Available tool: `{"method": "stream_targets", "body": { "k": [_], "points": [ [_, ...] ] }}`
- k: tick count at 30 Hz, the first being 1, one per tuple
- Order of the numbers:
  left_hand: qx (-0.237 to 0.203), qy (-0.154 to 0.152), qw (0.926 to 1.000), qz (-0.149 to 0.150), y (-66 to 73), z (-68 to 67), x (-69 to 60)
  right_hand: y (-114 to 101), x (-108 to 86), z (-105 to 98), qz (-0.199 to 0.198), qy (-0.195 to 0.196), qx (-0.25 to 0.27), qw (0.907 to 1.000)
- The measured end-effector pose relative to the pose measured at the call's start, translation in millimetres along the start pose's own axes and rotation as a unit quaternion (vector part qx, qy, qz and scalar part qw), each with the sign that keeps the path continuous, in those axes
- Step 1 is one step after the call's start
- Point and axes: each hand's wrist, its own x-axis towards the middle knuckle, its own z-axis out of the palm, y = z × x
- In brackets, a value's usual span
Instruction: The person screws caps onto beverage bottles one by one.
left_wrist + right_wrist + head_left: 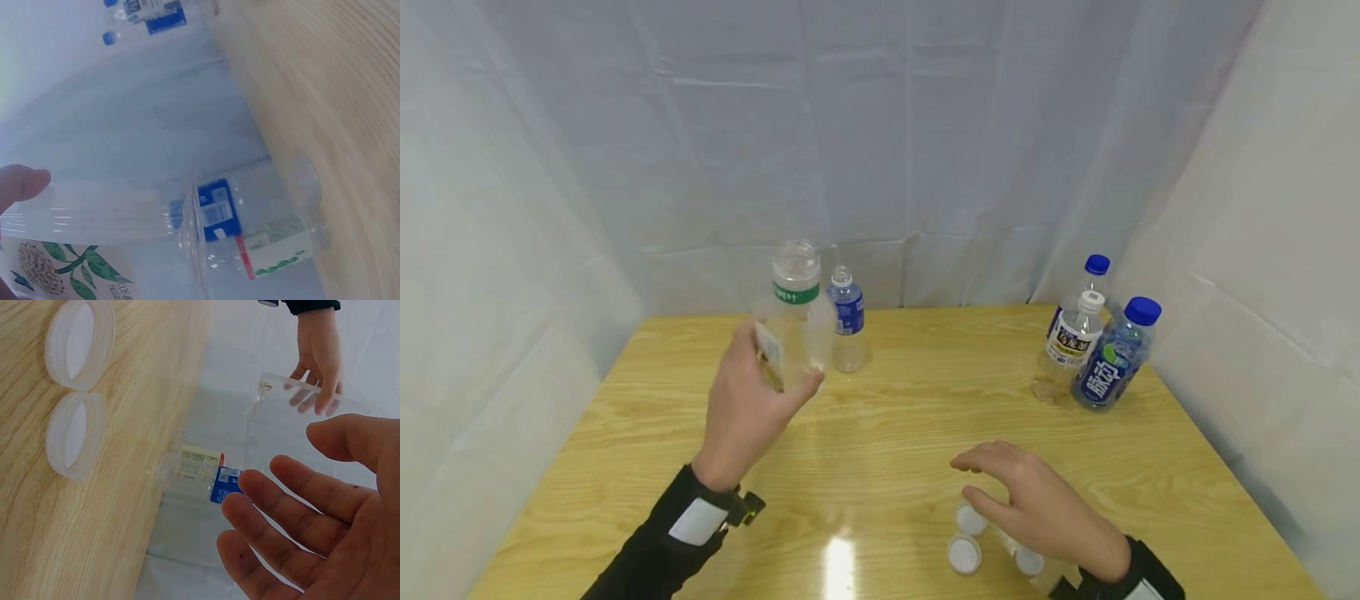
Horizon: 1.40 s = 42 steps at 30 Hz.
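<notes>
My left hand [748, 396] grips a large clear plastic bottle [797, 321] by its side, raised above the table. The bottle has a green band at the neck and an uncapped mouth; in the left wrist view its label [75, 269] shows leaves. My right hand [1037, 500] hovers near several white screw caps [964, 554] and holds nothing. Its fingers [294, 519] are spread and relaxed in the right wrist view. Part of the caps' area lies hidden beneath that hand. Two caps [75, 434] show clearly in the right wrist view.
Behind the held bottle stands an uncapped clear bottle [848, 321] with a blue label. At the right rear, a blue-capped bottle [1096, 267], a white-capped one [1071, 342] and a blue bottle [1112, 358] stand close together. White curtains [880, 150] surround the wooden table [895, 417].
</notes>
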Motion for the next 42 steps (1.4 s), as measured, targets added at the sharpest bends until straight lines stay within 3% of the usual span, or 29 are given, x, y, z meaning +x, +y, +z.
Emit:
{"method": "stream_targets", "body": {
  "k": [12,26,32,42],
  "points": [
    [0.031,-0.013,0.999,0.029,26.3,-7.0,-30.9,0,0.0,0,0.002,-0.005,0.006,1.0],
    [0.091,-0.023,0.9924,0.079,17.4,0.8,-65.5,7,0.0,4,0.014,-0.005,-0.015,0.9998],
    [0.1,-0.047,0.9902,0.086,17.3,5.4,-74.4,9,0.7,6,0.014,-0.01,-0.024,0.9996],
    [0.108,-0.054,0.9893,0.082,19.0,7.4,-82.7,14,4.4,11,0.017,-0.029,-0.033,0.9989]
  ]
}}
